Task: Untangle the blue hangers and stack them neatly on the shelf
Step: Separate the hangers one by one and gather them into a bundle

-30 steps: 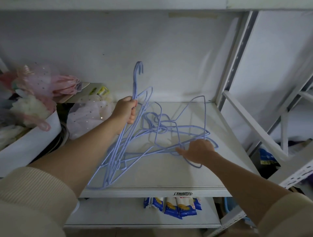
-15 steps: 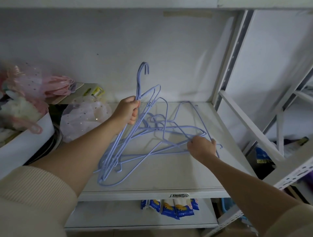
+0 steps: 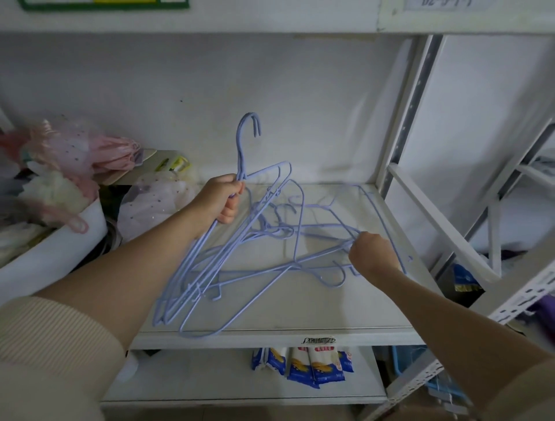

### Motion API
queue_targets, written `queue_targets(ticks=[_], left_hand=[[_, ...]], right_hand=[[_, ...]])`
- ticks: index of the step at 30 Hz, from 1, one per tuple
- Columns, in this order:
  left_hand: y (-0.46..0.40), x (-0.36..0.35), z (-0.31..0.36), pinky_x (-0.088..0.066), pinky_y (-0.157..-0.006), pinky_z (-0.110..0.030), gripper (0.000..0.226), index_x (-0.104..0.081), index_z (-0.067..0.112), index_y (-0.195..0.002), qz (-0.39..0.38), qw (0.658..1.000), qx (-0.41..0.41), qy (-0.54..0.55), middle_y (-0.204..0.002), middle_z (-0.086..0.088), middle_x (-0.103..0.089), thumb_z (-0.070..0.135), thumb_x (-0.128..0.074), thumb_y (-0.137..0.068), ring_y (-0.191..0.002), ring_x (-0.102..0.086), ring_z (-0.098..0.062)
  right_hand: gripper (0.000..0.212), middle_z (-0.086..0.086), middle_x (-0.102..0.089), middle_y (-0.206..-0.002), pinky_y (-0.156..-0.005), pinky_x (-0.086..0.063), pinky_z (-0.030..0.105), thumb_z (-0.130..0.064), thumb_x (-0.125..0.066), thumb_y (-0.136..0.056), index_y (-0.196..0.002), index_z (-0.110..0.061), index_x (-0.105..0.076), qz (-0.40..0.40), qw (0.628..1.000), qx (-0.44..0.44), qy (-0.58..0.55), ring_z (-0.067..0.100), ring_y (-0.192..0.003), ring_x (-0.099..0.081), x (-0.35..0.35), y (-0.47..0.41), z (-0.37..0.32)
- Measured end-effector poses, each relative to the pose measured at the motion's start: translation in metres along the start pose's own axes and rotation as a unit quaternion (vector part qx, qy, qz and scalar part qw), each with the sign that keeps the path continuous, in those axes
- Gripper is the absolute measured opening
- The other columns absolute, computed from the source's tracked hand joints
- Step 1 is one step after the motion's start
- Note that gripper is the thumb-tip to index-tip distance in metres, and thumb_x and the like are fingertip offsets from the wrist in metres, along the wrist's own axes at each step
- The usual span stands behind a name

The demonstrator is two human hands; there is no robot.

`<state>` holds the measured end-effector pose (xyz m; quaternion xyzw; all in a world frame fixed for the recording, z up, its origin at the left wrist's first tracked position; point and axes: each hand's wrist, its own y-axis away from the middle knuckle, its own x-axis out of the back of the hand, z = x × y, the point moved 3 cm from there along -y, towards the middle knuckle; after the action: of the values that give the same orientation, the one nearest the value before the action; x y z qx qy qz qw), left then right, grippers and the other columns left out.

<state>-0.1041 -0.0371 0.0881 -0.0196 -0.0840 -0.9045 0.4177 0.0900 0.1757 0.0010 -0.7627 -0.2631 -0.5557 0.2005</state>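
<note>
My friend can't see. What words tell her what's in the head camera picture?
Two hands pull apart tangled blue hangers on a white shelf. The left hand grips a bunch by the necks, hooks up; the right hand pinches a wire of the loose pile. Pink bags sit to the left.

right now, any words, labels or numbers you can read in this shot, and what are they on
None can be read in full.
Label on the upper shelf beam: cut off by the frame, perhaps "D2-" and digits, not certain.
Green-bordered sign at top left: only its lower edge shows.
Black sticker on the shelf's front edge: print too blurred.
Blue and white packets on the lower shelf: red band and print too small.
</note>
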Motion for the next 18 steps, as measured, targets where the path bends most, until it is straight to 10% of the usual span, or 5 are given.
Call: queue_targets(ticks=[11, 18], left_hand=[[0.011, 0.003, 0.008, -0.017, -0.041, -0.005, 0.033, -0.037, 0.017, -0.068, 0.0, 0.999, -0.041, 0.033, -0.035, 0.012, -0.023, 0.011, -0.03, -0.1, -0.027, -0.015, -0.003], [0.009, 0.019, 0.006, -0.016, -0.039, -0.006, 0.033, -0.038, 0.017, -0.069, -0.004, 0.999, -0.035, 0.025, -0.036, 0.01, -0.023, 0.011, -0.029, -0.1, -0.026, -0.015, -0.003]], right_hand=[[0.028, 0.026, -0.064, -0.113, -0.078, -0.043, 0.033, -0.008, -0.04, -0.091, -0.106, 0.006, -0.06, 0.055, 0.981, -0.114, -0.147, 0.041, -0.107, -0.06, 0.015, 0.004, -0.009], [0.011, 0.015, -0.057, -0.064, -0.03, -0.038, 0.013, 0.001, -0.044, -0.089, -0.087, 0.002, -0.055, -0.036, 0.852, -0.224, -0.471, 0.018, -0.039, -0.048, -0.003, -0.012, -0.012]])
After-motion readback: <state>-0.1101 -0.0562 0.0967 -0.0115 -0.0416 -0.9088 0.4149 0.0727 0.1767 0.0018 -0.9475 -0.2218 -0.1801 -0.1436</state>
